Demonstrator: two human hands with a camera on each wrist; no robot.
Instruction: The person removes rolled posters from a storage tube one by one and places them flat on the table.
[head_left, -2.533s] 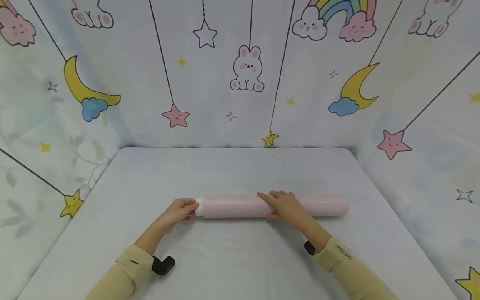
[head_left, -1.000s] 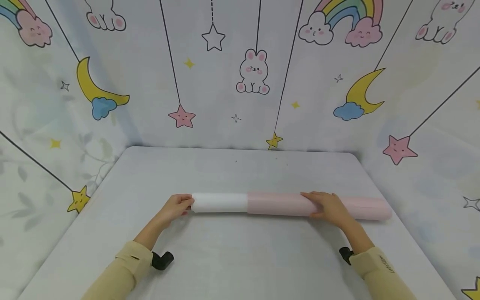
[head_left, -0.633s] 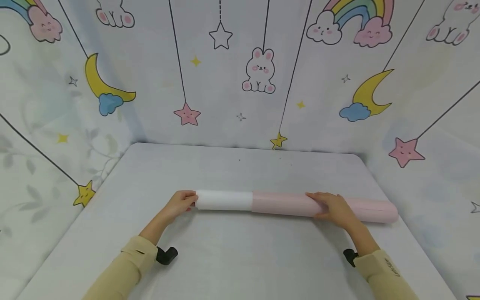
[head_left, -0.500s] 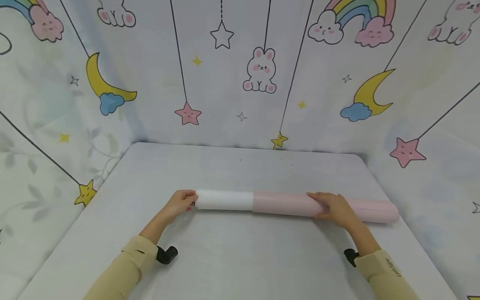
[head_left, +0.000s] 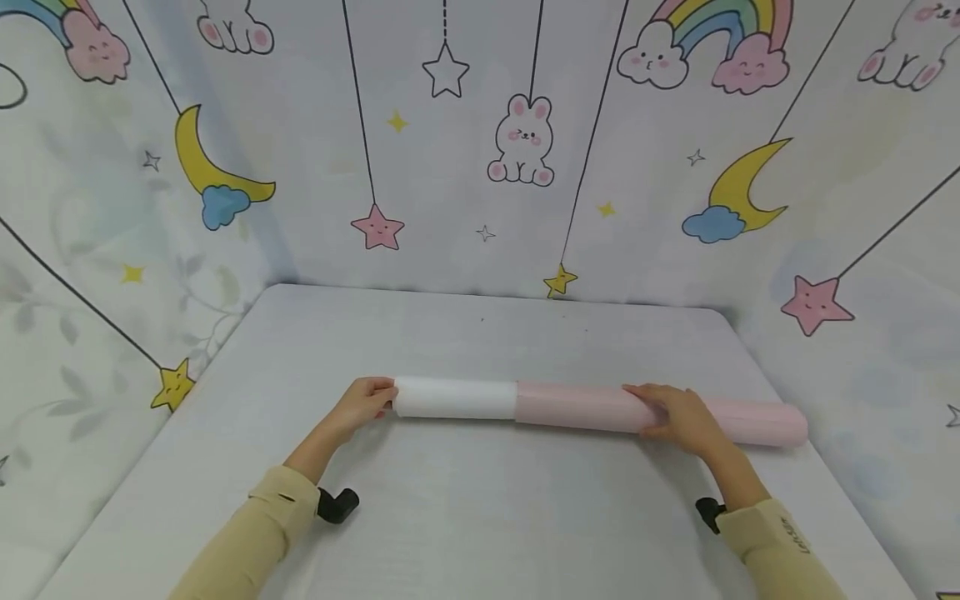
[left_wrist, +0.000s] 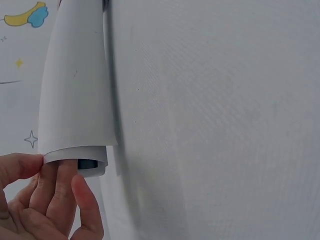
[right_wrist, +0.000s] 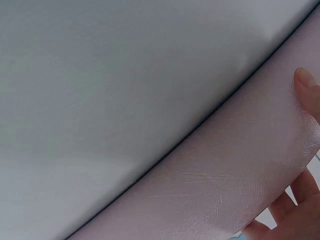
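A white rolled sheet sticks out of the left end of a long pink tube, both lying across the white table. My left hand pinches the roll's open end; in the left wrist view, fingers reach inside its mouth while the thumb is at the outer edge. Curled layers of the white sheet show at that end. Farther right, my right hand grips the pink tube from above. Its thumb and fingers straddle the glossy pink surface in the right wrist view.
The white table ends at a back wall of cloth printed with moons, stars and rabbits. Similar cloth rises at both sides. The tube's right end lies near the table's right edge. Black wrist devices sit at both cuffs.
The pink tube and my right hand have moved right, baring a long stretch of white roll. My left hand keeps its hold on the end. The head view has shifted slightly.
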